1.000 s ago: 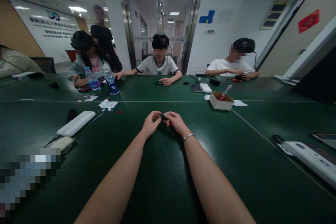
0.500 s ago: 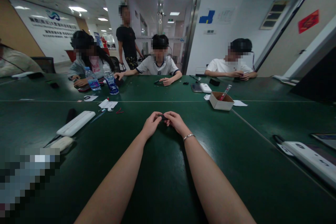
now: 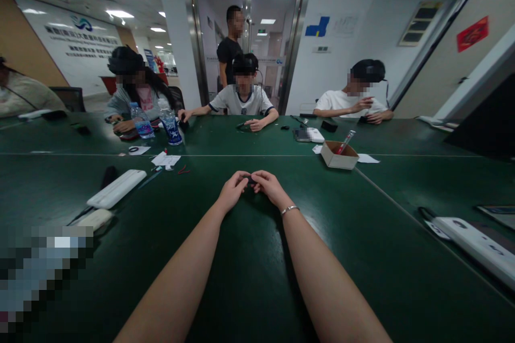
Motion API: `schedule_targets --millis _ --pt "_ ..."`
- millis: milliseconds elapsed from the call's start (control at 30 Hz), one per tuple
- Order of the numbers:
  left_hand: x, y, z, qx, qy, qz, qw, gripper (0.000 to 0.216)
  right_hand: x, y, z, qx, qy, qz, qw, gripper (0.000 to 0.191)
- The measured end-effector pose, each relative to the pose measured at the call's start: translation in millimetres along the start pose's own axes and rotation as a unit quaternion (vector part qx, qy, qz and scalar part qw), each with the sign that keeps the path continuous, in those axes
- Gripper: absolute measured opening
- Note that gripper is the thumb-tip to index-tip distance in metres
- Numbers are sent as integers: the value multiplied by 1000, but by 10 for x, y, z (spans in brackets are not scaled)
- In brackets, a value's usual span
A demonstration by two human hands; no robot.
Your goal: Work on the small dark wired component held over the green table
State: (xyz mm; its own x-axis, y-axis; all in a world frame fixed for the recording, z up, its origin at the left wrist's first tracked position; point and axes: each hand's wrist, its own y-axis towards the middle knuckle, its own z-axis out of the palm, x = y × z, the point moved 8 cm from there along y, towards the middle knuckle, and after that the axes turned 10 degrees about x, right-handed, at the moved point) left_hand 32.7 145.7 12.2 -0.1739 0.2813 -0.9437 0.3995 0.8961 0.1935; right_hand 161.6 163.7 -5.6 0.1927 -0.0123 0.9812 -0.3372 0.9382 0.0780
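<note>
Both my arms stretch forward over the dark green table (image 3: 249,278). My left hand (image 3: 232,191) and my right hand (image 3: 270,187) meet at the middle of the table, fingers curled and pinched together. Between the fingertips sits a small dark object (image 3: 251,180) that both hands grip; it is too small to name. A thin bracelet (image 3: 289,208) circles my right wrist.
A white power strip (image 3: 116,188) lies at left, another (image 3: 475,241) at right. A small cardboard box (image 3: 339,154) holding a pen stands ahead right. Two water bottles (image 3: 171,125), paper scraps and small parts lie ahead left. Three people sit across the table; another person stands by the glass door.
My hands have stayed pinched on the small object in the same spot. The standing person behind has walked from left to the glass door.
</note>
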Motion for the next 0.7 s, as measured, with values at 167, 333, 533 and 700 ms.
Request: schedule_targets --millis 167,333,533,700 --pt "17 1 11 5 -7 -6 1000 28 -1 -6 5 4 9 0 1000 34" --pt "28 -7 -15 -10 15 -9 1000 28 7 -11 12 5 9 -1 1000 34" --pt "15 -1 -22 -19 17 -2 1000 27 33 -23 20 3 7 -3 1000 32" --pt "29 1 -19 -21 23 -16 999 27 37 -22 26 4 8 -2 1000 32"
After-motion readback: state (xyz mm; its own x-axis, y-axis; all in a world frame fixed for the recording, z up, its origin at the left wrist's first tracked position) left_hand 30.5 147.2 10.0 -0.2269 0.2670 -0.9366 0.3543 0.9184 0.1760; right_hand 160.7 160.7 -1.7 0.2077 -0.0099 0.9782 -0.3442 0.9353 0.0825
